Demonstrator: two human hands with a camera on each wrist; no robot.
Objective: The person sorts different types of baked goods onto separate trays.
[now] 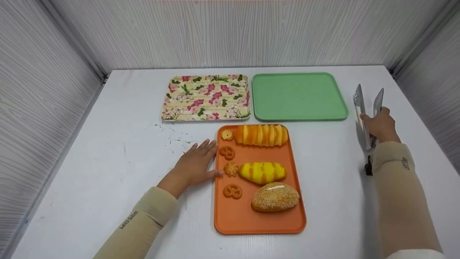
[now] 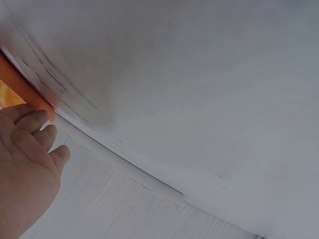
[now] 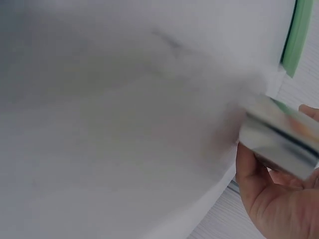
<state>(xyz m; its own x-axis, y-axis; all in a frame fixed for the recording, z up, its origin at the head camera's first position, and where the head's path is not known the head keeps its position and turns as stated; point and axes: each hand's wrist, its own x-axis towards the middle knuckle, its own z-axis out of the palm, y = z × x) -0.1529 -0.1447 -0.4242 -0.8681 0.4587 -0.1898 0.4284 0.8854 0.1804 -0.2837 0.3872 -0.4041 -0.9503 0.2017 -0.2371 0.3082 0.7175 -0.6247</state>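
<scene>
My left hand (image 1: pixel 196 163) lies at the left edge of the orange tray (image 1: pixel 257 225), fingers extended and thumb over the rim. On that tray are a sliced-looking loaf (image 1: pixel 261 135), a yellow striped bread (image 1: pixel 263 172) and a seeded bun (image 1: pixel 275 197). Down its left side run two pretzels (image 1: pixel 232 191) and two small cookies (image 1: pixel 231 169). At the right of the table, my right hand (image 1: pixel 382 126) grips metal tongs (image 1: pixel 362 108), their arms spread apart and tips pointing away from me. In the right wrist view, the shiny tongs (image 3: pixel 279 139) sit between thumb and fingers.
A floral tray (image 1: pixel 206 98) and a green tray (image 1: pixel 300 96) lie side by side at the back of the white table (image 1: pixel 107 162). Pale wood-grain walls (image 1: pixel 230 32) enclose the back and both sides. Dark marks speckle the tabletop below the floral tray.
</scene>
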